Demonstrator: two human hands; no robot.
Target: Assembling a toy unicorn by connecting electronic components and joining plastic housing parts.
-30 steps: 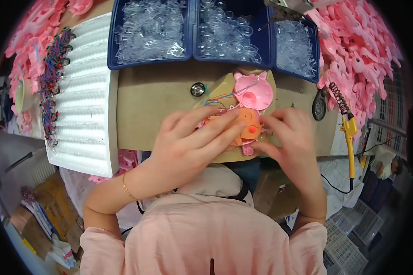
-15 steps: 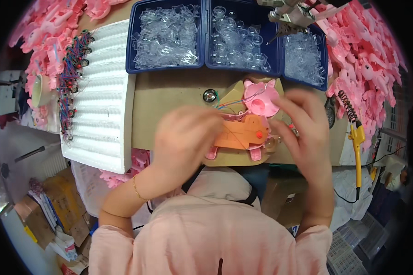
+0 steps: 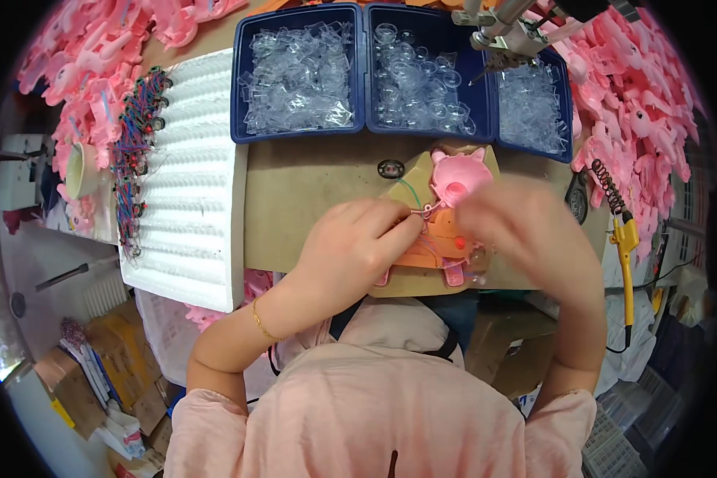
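An orange plate (image 3: 448, 226) lies in the hollow pink shell (image 3: 460, 170), right of centre. Left hand (image 3: 358, 237): fingertips bunched, grip hidden; right hand (image 3: 530, 233): curled, blurred, can't tell. Left, ridged white foam (image 3: 203, 159) bears wired parts (image 3: 141, 139); far blue bins (image 3: 430, 137) hold clear plastic pieces (image 3: 422, 89).

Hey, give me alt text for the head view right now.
A person's left hand and blurred right hand are at a pink toy shell and orange piece; blue bins of clear plastic parts stand beyond.
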